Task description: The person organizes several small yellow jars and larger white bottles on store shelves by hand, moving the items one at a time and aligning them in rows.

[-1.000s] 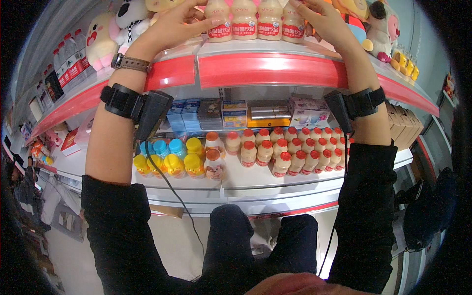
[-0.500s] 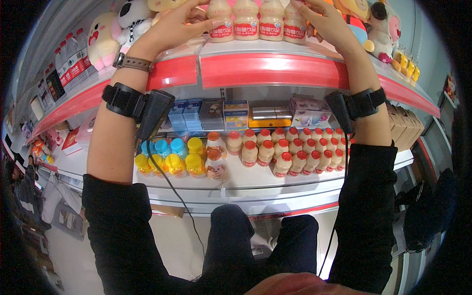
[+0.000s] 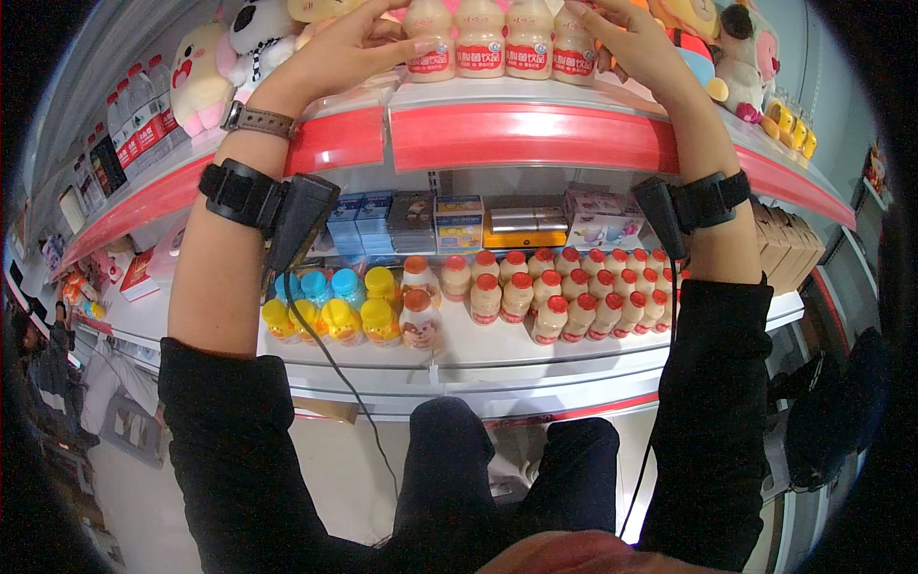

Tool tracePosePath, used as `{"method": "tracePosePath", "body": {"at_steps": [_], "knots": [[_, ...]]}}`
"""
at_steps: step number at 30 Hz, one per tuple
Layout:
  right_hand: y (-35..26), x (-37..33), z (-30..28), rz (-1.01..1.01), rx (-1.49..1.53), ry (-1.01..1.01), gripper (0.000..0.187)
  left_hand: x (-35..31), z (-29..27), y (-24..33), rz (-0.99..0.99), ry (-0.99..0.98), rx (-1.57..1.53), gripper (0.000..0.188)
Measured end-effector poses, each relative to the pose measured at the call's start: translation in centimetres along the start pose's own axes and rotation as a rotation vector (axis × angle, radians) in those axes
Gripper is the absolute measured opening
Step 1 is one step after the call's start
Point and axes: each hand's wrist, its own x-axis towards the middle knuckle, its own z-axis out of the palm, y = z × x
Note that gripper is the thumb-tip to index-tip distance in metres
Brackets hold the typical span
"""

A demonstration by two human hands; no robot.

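On the upper shelf stands a short row of cream-coloured yogurt drink bottles with red labels; their tops run out of view. My left hand (image 3: 361, 50) is curled against the leftmost drink bottle (image 3: 428, 59), its thumb lying across the front. At the other end, the fingers of my right hand (image 3: 636, 43) bend around the side of the rightmost drink bottle (image 3: 574, 55). Between them, two middle bottles (image 3: 504, 48) stand side by side, upright and close together. Some of my fingertips are hidden behind the bottles or cut off by the picture's top edge.
Plush toys (image 3: 199, 81) flank the row on both sides. A red shelf edge (image 3: 531, 136) runs below it. The lower shelf holds many small red-capped bottles (image 3: 575, 311), yellow and blue-capped bottles (image 3: 341, 320), and boxes (image 3: 459, 225). Cables hang from my wrist-worn devices (image 3: 304, 215).
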Motion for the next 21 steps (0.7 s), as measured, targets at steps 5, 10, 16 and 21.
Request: {"method": "tracePosePath", "body": {"at_steps": [5,10,16,21], "knots": [[-1.0,-0.8,-0.2,-0.025,0.003,-0.001,0.037,0.2,-0.1,-0.7,0.021,-0.01,-0.059,0.067],[-0.2,0.0,-0.1,0.002,-0.012,-0.014,0.038,0.2,0.2,-0.8,0.058,0.031,-0.032,0.064],[1.0,0.7,0.4,-0.022,0.009,0.005,0.039,0.1,0.5,0.3,-0.042,0.153,0.137,0.061],[1.1,0.9,0.5,-0.056,0.076,-0.015,0.042,0.5,0.0,1.9,-0.044,0.077,-0.074,0.039]]}}
